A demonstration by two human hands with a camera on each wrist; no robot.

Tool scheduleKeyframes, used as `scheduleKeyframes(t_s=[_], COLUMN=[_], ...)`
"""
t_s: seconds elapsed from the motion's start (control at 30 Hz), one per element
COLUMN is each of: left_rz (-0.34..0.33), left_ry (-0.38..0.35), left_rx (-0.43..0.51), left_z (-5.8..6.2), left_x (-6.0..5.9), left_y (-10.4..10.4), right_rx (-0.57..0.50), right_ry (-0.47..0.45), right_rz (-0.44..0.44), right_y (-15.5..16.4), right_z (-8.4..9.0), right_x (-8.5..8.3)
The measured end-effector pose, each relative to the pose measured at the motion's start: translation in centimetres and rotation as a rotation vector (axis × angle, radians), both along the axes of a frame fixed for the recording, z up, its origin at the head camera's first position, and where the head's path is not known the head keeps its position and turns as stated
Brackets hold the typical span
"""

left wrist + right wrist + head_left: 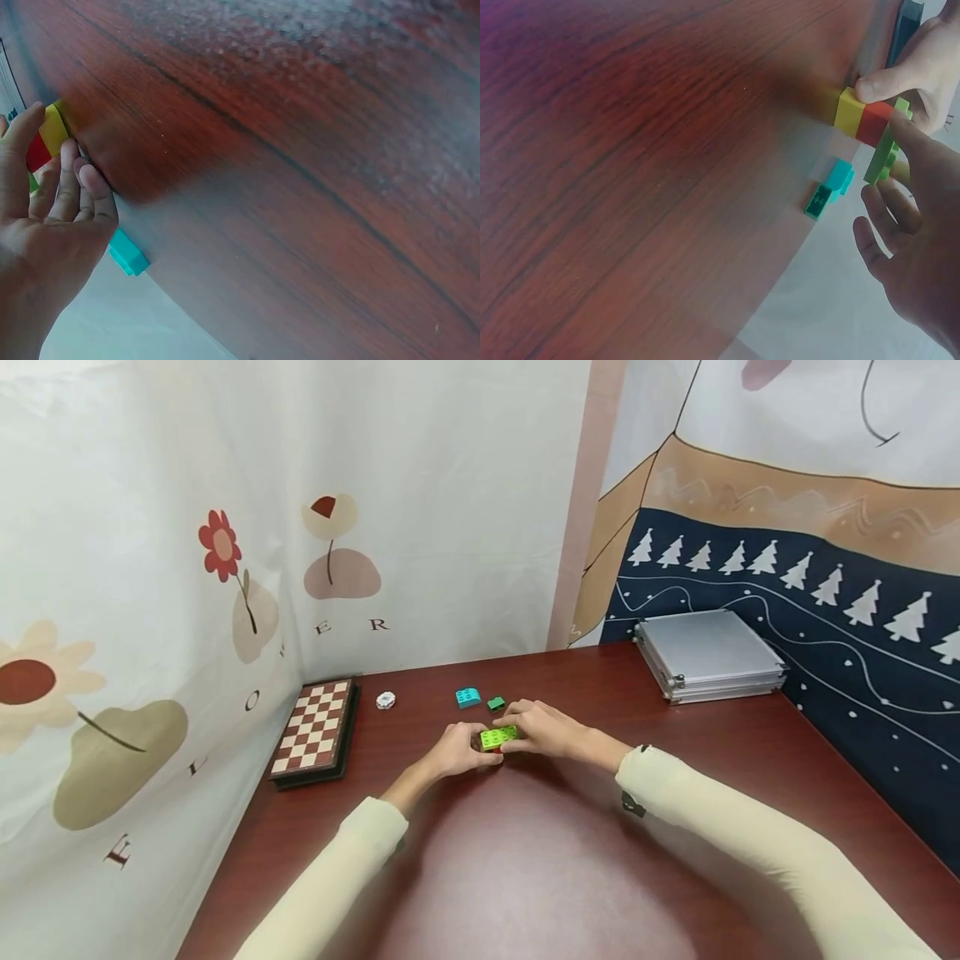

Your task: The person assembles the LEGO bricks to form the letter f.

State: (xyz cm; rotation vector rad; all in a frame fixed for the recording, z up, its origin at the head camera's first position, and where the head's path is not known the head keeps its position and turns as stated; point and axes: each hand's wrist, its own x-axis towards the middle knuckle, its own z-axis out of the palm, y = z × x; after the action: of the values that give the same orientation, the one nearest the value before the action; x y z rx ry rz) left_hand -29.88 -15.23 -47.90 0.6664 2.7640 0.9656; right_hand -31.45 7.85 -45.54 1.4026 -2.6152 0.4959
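A small stack of bricks stands on the table, yellow [849, 111] at the bottom, red [874, 124] above it and a flat lime green brick [498, 737] on top. My left hand [463, 750] grips the stack from the left, its thumb on the yellow brick. In the left wrist view its fingers [71, 187] curl beside the yellow brick [52, 127] and the red one [37, 154]. My right hand [528, 731] pinches the lime green brick [885, 154] from the right and from above.
A cyan brick [468, 697] and a small dark green brick [496, 702] lie just behind the hands. A white round piece [386, 700] and a folded chessboard [315, 731] are to the left. A silver case [708, 656] sits at the back right of the table [525, 877].
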Motion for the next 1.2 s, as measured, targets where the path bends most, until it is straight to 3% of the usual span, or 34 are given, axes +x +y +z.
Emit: scheduleKeyframes(t_s=[0.2, 0.63, 1.2], left_rz=[0.02, 0.043, 0.01], left_ry=[-0.014, -0.028, 0.001], left_rx=[-0.014, -0.028, 0.04], left_z=[0.0, -0.1, 0.6], left_x=[0.3, 0.1, 0.1], left_y=[-0.2, -0.6, -0.9], right_rx=[-0.025, -0.086, -0.163], right_ry=[-0.056, -0.124, -0.229], right_rz=[0.0, -0.116, -0.216], right_y=[0.5, 3.2, 3.5], right_z=[0.4, 1.8, 0.2], right_x=[-0.4, -2.7, -6.4])
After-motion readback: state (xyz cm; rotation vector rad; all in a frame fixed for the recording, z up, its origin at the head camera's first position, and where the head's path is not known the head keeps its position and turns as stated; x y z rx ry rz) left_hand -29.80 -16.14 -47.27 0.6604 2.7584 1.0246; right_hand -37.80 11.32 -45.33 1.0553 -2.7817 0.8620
